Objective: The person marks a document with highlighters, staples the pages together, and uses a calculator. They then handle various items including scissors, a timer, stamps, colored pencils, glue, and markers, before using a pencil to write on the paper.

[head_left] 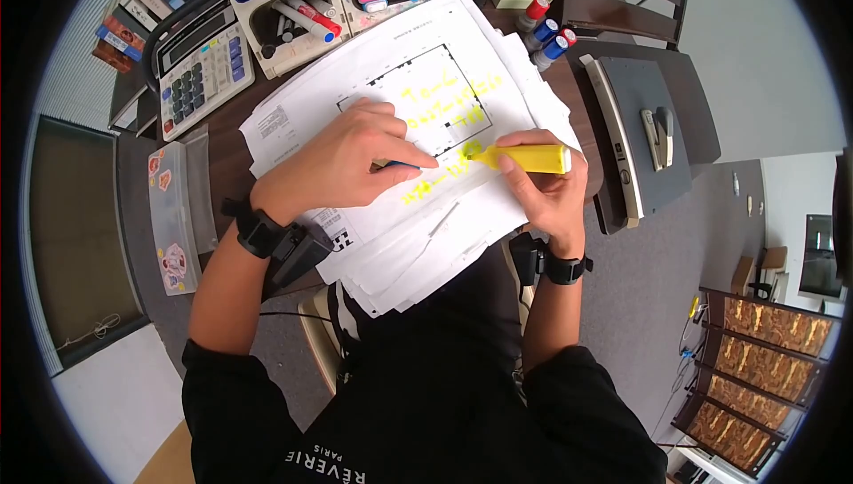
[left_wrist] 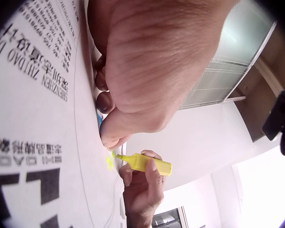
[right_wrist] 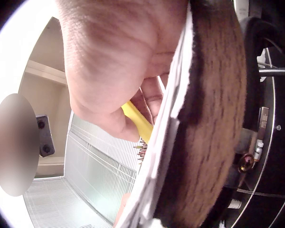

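Printed sheets [head_left: 373, 66] lie stacked on the desk, the top one bearing a framed drawing and yellow handwriting. My right hand [head_left: 553, 191] pinches a yellow highlighter [head_left: 533, 159], its tip at a yellow mark near the drawing's lower edge. Just left of that tip, my left hand [head_left: 346, 160] rests on the paper, index finger extended and other fingers curled round a small blue object [head_left: 397, 164], mostly hidden. In the left wrist view the highlighter [left_wrist: 149, 165] points toward the left fingertips. The right wrist view shows part of the highlighter [right_wrist: 137, 122] under the right hand.
A calculator [head_left: 204, 80] and a clear case [head_left: 173, 217] lie at the left. Pen organizers [head_left: 293, 8] stand behind the papers. Bottles with red and blue caps [head_left: 544, 35] stand at back right, beside a dark device [head_left: 635, 128] carrying a stapler [head_left: 657, 139].
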A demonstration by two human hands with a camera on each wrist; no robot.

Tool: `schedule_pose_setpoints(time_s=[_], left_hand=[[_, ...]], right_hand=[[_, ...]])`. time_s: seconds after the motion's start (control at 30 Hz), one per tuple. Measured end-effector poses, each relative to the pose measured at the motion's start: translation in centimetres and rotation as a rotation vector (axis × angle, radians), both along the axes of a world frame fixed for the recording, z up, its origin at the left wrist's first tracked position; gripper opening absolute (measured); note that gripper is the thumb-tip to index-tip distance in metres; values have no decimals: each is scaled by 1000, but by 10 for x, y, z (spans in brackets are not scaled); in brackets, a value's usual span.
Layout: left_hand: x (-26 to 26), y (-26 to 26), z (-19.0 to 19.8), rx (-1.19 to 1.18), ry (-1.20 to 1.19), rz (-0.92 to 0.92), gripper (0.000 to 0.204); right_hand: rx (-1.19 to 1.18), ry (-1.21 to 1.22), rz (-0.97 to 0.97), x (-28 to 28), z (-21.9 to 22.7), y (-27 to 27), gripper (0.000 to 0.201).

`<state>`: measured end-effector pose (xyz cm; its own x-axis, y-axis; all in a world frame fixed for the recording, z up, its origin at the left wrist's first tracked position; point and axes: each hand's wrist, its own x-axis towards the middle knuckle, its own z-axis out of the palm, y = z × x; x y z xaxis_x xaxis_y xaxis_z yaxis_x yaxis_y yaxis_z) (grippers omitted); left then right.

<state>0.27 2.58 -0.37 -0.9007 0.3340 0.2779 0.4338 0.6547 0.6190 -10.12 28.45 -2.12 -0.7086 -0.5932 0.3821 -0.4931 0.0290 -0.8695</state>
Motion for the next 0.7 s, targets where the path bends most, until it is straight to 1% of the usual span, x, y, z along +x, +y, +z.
schedule_pose_setpoints(time_s=[0.33,0.53,0.63,0.7], left_hand=[[0,0,0,9,-2,-4,24],[0,0,0,9,-9,4,25],[0,0,0,8,-6,3,26],[0,0,1,0,-13,0,26]], right_hand=[[67,-33,-10,2,5,-3,15],[35,26,8,-3,-4,1,15],[40,40,-17,-1,-2,-1,14],[50,-13,-102,0,-1,-1,13]])
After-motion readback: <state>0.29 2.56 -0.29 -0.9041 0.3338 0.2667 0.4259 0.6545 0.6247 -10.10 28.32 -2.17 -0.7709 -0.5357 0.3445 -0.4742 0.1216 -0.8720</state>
